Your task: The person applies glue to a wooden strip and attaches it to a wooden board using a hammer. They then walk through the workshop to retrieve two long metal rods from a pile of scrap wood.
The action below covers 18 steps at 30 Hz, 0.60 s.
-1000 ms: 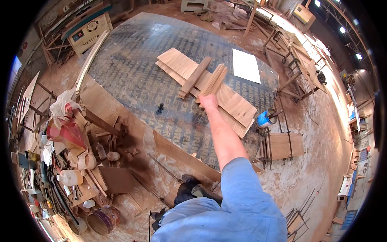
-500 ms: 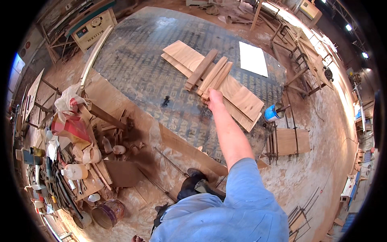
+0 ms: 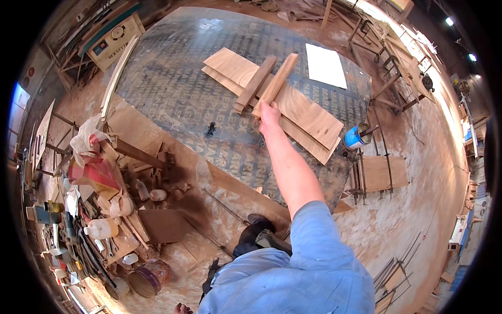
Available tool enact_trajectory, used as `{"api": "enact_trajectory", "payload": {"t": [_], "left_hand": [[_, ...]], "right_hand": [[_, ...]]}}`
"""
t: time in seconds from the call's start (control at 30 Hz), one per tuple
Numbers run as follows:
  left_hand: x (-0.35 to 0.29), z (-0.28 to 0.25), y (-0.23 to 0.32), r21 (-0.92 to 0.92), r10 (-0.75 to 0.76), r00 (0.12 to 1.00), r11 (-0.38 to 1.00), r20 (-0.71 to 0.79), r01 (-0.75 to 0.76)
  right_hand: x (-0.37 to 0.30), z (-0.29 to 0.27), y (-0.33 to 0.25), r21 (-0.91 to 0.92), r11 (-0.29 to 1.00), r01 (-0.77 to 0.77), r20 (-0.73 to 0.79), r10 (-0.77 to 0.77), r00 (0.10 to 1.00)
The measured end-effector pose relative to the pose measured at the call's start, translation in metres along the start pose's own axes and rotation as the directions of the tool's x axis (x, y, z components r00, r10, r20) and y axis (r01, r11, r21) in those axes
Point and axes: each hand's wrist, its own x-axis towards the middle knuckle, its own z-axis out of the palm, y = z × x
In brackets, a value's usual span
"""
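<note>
My right hand (image 3: 269,116) is closed round the near end of pale wooden strips (image 3: 278,79), which lie close together. They rest across two long wooden boards (image 3: 306,116), one partly over the other. To their left a darker wooden strip (image 3: 255,86) crosses the same boards, with a narrow gap between. All of this lies on a large dark, worn panel (image 3: 172,68) that serves as the tabletop. At the lower edge only some fingers of my left hand (image 3: 183,309) show; they are too small and cut off to read.
A white sheet (image 3: 326,66) lies on the far right of the tabletop. By its right edge stands a blue can (image 3: 355,137) with a stick in it. Clamped boards (image 3: 384,172) stand below. Left is a cluttered bench with a bottle (image 3: 102,228); a bucket (image 3: 147,277) stands nearby.
The pale strips, spread side by side before, are now drawn together into a narrower bundle in my right hand. The dark strip still lies across the boards. The view has shifted slightly.
</note>
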Motion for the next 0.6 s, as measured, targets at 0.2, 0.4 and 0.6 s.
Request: {"api": "enact_trajectory", "payload": {"t": [0.2, 0.4, 0.6], "left_hand": [[0.004, 0.007, 0.01, 0.027, 0.034, 0.999, 0.999, 0.015, -0.035], [0.01, 0.015, 0.03, 0.103, 0.075, 0.996, 0.991, 0.056, -0.081], [0.017, 0.025, 0.073, 0.258, 0.239, 0.962, 0.929, 0.129, -0.265]], "right_hand": [[-0.003, -0.014, 0.006, -0.053, 0.993, -0.109, 0.116, 0.114, 0.987], [-0.011, -0.021, 0.01, -0.027, 0.99, -0.137, 0.184, 0.14, 0.973], [-0.046, -0.032, -0.009, 0.041, 0.995, -0.086, 0.001, 0.086, 0.996]]}}
